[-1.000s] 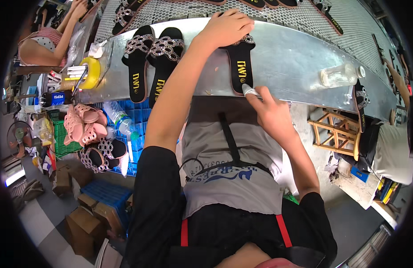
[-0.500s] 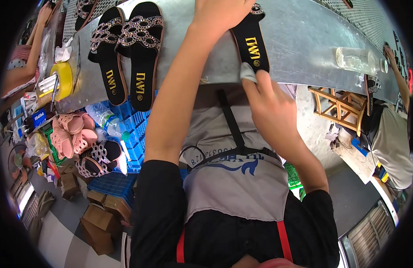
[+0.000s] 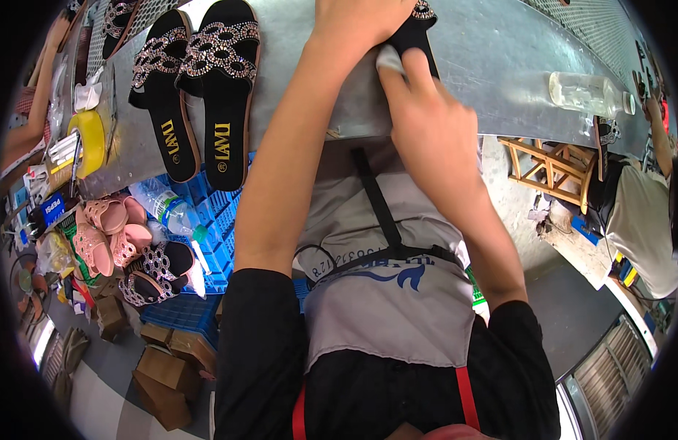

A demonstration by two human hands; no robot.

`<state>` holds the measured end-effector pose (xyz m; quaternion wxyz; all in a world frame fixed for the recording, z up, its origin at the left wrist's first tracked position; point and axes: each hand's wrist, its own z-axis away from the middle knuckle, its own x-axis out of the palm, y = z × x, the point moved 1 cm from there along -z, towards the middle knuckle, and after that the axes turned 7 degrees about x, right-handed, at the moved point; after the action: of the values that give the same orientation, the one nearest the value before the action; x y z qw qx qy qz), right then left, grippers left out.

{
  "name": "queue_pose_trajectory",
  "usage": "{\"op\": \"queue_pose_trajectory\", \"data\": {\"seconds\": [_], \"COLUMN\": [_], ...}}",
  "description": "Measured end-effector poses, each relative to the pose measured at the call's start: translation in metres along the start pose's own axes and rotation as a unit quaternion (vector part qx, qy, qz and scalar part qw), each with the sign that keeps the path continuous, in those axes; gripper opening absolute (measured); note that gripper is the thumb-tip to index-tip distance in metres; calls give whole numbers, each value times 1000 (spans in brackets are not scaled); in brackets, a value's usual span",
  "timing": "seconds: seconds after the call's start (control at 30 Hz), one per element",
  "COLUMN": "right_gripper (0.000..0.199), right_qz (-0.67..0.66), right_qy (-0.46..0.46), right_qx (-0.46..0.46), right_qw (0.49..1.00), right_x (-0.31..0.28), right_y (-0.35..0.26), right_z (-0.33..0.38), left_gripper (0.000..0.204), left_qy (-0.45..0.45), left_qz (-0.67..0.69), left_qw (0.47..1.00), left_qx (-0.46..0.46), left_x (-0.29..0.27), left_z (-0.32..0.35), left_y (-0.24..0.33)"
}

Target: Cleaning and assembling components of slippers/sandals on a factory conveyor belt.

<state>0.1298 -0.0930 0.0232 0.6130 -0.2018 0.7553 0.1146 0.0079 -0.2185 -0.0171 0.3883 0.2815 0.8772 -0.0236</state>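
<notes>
At the top edge, my left hand (image 3: 361, 20) is closed about the front part of a black slide sandal (image 3: 416, 38) that lies on the metal table; its fingertips are partly out of view. My right hand (image 3: 434, 117) presses on the sandal's black insole. A small white cloth (image 3: 389, 60) sits at the tip of its index finger, and the hand covers the heel end. Left of my left arm, two more black slide sandals with jewelled straps lie side by side, one (image 3: 220, 103) overlapping the other (image 3: 167, 99).
A clear bottle (image 3: 584, 92) lies on the metal table (image 3: 500, 81) at right. Yellow tape (image 3: 91, 143) is at the left edge. Below are pink sandals (image 3: 108, 235), a plastic bottle (image 3: 167, 205) and a blue crate (image 3: 214, 253). A wooden stool (image 3: 548, 172) and other people flank me.
My right hand has slid up the insole from the heel towards the strap, taking the white cloth along. My left hand stays on the sandal. The whole view has shifted slightly.
</notes>
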Motion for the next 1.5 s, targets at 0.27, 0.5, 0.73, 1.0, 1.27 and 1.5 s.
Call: {"op": "queue_pose_trajectory", "data": {"seconds": [0.27, 0.5, 0.73, 1.0, 1.27, 1.5], "right_gripper": [22, 30, 37, 40, 43, 43], "right_qz": [29, -27, -86, -112, -106, -110], "right_qy": [-79, -56, -44, -92, -88, -97], "right_qx": [30, 27, -8, -50, -89, -83], "right_qw": [996, 998, 995, 988, 986, 986], "right_x": [-34, -29, -31, -26, -26, -22], "right_y": [-8, 11, 43, 48, 74, 103], "right_z": [53, 73, 72, 52, 67, 70], "left_gripper": [20, 21, 22, 22, 19, 16], "left_qy": [17, 8, -8, -44, 46, 20], "left_qz": [12, 26, 27, 47, 28, -13], "left_qw": [1000, 1000, 1000, 998, 998, 1000], "left_qx": [-3, -7, 11, -26, -37, -14], "left_x": [-8, -3, 1, -14, 12, 8], "left_z": [3, 1, 1, 0, 9, 4], "left_y": [1, 3, -3, -7, 9, 2]}}
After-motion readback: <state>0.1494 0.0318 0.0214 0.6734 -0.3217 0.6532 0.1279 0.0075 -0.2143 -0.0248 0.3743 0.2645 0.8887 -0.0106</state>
